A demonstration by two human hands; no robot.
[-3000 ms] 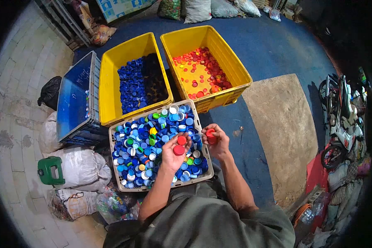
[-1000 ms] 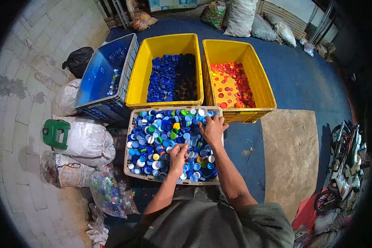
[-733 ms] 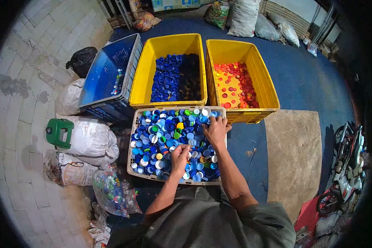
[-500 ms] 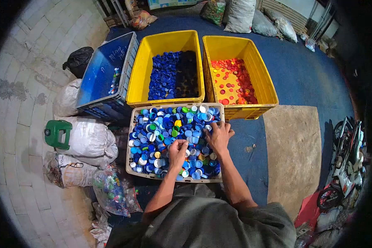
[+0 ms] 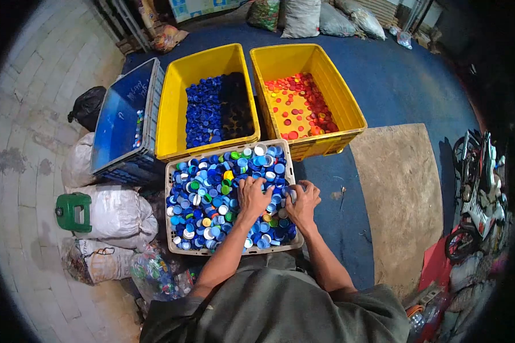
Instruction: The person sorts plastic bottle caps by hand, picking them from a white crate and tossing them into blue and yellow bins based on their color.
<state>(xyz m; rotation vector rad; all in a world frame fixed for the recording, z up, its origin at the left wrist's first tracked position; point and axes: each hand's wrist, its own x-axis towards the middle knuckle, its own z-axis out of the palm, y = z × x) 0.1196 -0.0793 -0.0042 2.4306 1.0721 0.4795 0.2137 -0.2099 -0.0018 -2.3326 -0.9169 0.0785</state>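
Note:
A shallow crate [image 5: 171, 228] in front of my body is full of bottle caps [image 5: 214, 188], mostly blue, with some white, green and yellow ones. My left hand [image 5: 254, 197] rests on the caps right of the crate's middle, its fingers spread and bent. At the crate's right side is my right hand [image 5: 303, 200], with curled fingers around caps near the rim; a pale cap shows by its fingertips. What lies under both palms is hidden.
Beyond the crate stand a yellow bin [image 5: 171, 108] with dark blue and black caps, another yellow bin [image 5: 340, 97] with red caps, and a blue bin [image 5: 111, 128]. White sacks [image 5: 117, 211] and a green container [image 5: 73, 212] lie left; a motorcycle [image 5: 472, 200] is right.
The view has turned and shifted. My left hand has moved up and right over the caps, its pinched fingers now spread. My right hand has moved down along the crate's right side.

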